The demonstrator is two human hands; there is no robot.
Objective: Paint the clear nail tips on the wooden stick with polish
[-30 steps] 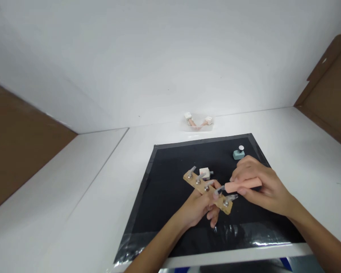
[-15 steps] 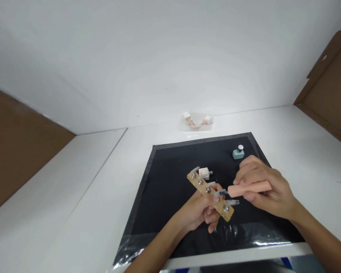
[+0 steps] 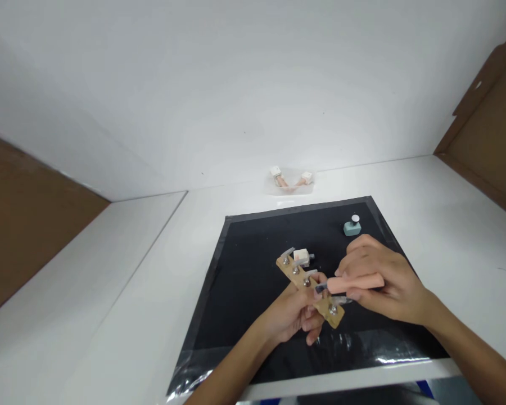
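Wooden strip (image 3: 310,291) held just above the black mat (image 3: 253,270), slanting from upper left to lower right, studded with a row of metal screws, each pinning a small clear tab. Gripped from beneath near its lower end by the left hand (image 3: 293,318), fingers curled shut around the wood. Met at a middle screw by the dark tip of a peach-handled screwdriver (image 3: 349,284), lying nearly level and clasped in the closed fingers of the right hand (image 3: 377,278).

Judged from the row: all visible screws seated in the strip with heads showing, the one under the tip apparently being worked; whether tightened or loosened, impossible to tell, and so how many remain.

Just beyond the strip's upper end, a small white block (image 3: 302,257) with a metal stub on the mat. Farther back right, a teal block (image 3: 352,227) with a round white knob. Off the mat, against the white wall, two small white-capped pieces (image 3: 290,179).
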